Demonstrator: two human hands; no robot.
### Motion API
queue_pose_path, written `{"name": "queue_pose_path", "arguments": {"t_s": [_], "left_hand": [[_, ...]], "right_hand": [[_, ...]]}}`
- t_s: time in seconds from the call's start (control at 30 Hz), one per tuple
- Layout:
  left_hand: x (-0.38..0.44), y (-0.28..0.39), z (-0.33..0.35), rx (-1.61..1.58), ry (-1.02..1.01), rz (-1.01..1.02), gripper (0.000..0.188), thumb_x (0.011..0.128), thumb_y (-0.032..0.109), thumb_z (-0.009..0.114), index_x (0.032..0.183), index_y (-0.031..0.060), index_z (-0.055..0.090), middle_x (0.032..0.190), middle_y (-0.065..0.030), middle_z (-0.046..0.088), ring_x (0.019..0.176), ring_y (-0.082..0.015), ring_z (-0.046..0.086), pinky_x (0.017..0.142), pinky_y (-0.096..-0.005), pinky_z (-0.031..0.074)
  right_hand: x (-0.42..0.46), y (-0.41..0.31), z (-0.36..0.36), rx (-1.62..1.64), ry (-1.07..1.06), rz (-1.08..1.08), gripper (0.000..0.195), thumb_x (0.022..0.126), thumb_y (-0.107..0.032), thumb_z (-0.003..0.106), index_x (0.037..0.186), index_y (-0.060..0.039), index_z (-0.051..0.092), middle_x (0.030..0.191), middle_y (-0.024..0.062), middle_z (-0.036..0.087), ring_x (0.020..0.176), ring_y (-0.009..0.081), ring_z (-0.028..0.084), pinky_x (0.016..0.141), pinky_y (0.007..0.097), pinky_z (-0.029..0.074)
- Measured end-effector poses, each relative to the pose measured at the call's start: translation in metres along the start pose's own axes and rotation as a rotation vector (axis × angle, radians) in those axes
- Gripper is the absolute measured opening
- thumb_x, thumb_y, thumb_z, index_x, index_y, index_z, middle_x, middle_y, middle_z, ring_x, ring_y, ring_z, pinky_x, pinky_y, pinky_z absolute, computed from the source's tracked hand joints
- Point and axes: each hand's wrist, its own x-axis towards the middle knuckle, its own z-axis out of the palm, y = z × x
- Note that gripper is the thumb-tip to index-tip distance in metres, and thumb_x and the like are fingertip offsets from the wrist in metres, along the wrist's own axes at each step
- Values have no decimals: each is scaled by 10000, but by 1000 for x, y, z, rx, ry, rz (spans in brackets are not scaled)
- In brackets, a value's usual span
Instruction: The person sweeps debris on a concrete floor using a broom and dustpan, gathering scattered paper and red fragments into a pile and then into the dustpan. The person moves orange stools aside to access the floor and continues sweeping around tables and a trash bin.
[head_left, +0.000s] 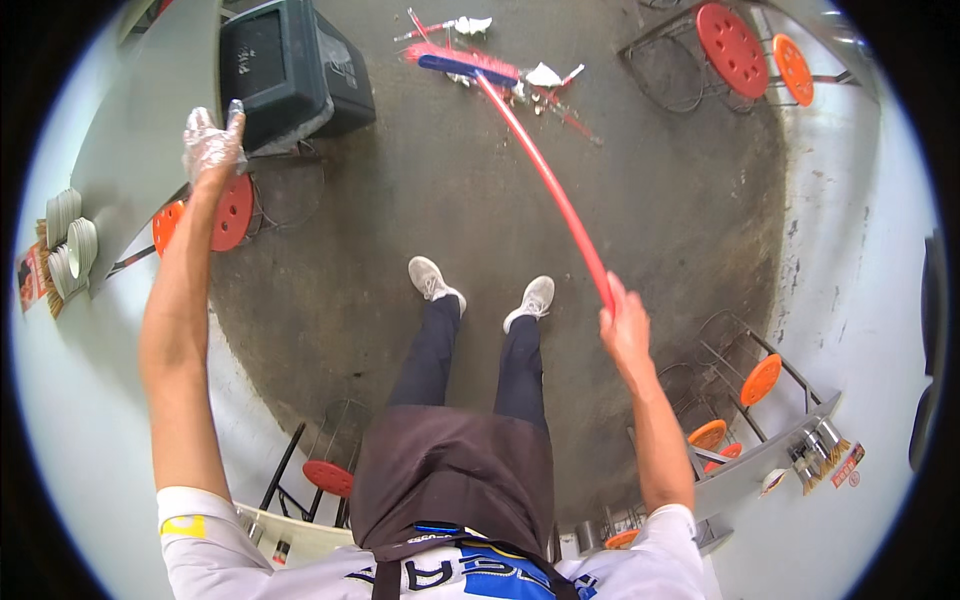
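Note:
My right hand (627, 322) grips the upper end of a broom's red handle (551, 180). The broom's blue head (469, 67) with pinkish-red bristles rests on the floor ahead, amid crumpled white tissues (546, 76) and red-and-white wrappers or sticks (566, 120). In a clear plastic glove, my left hand (214, 146) is raised with thumb and fingers apart, holding nothing. It is beside a dark lidded rubbish bin (349, 82), over the edge of a grey table (142, 142); whether it touches either, I cannot tell.
Red stools (732, 51) and orange stools (762, 380) stand by tables on both sides. Stacked white bowls (73, 232) sit on the left table. Metal containers (814, 450) and chopsticks are on the right table. A pale wall (832, 247) runs along the right.

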Motion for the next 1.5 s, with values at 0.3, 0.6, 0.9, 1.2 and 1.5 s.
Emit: {"name": "queue_pose_path", "arguments": {"t_s": [0.3,0.6,0.9,1.2,1.5], "left_hand": [[32,7,-17,193,-4,-54,876,840,712,550,1357,4,546,1197,-299,647,1162,-443,608,989,-486,472],[39,0,-14,239,-49,-8,890,870,674,544,1463,17,450,1292,-307,591,1211,-448,565,1046,-449,432],[32,4,-9,55,122,89,833,883,565,597,1461,-11,431,1393,-290,513,1289,-408,513,1075,-436,410],[14,21,-18,151,62,35,800,928,612,497,1501,63,401,1522,-163,435,1413,-331,393,1146,-421,345],[7,26,-23,128,107,55,781,921,592,525,1471,44,440,1495,-161,472,1400,-331,410,1141,-411,351]], "right_hand": [[-195,168,138,157,-12,306,427,988,-259,547,1404,-161,523,1078,256,677,957,441,658,772,518,517],[-56,183,194,-2,-52,269,376,1004,-301,521,1365,-195,544,941,228,690,864,438,664,719,541,512],[253,-31,138,165,174,96,347,985,-354,520,1245,-148,620,939,230,704,899,460,666,747,561,516],[165,-22,142,210,130,93,391,985,-359,531,1313,-165,618,852,266,677,818,461,667,676,548,505],[151,-38,210,-80,40,128,363,978,-373,560,1297,-211,624,865,210,705,804,421,690,680,546,531]]}}
